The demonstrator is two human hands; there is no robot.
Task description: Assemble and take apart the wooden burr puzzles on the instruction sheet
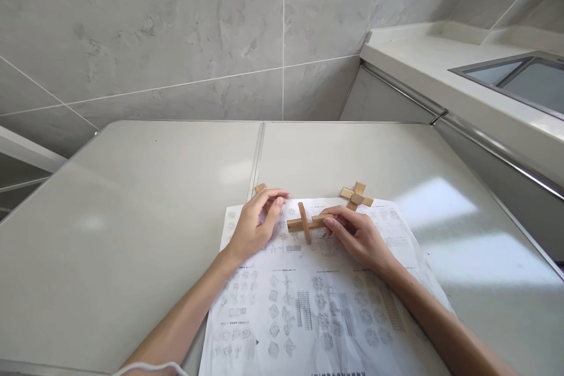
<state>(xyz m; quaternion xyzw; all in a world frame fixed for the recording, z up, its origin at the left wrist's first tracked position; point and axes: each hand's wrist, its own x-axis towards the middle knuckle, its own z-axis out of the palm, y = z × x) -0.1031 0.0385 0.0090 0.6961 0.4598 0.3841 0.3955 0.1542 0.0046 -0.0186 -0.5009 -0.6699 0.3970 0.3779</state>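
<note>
My right hand [359,238] pinches the right end of some joined wooden puzzle pieces [294,225] between thumb and fingers. One slim stick [304,220] crosses the longer pieces, making a cross shape over the paper. To the left, my left hand [255,224] is loosely curved above the sheet, thumb and forefinger a little apart, with nothing visible between them. Behind its knuckles a wooden piece [259,188] shows in part. Beyond my right hand lies another cluster of crossed wooden pieces [357,196]. Under both hands is a printed instruction sheet [291,305] with rows of small diagrams.
The sheet lies on a pale table [145,235] with a seam across its top. A grey tiled wall [176,29] stands behind. At right is a white counter [409,53] with a metal-framed panel [520,79]. A white cable [150,366] crosses near my left forearm.
</note>
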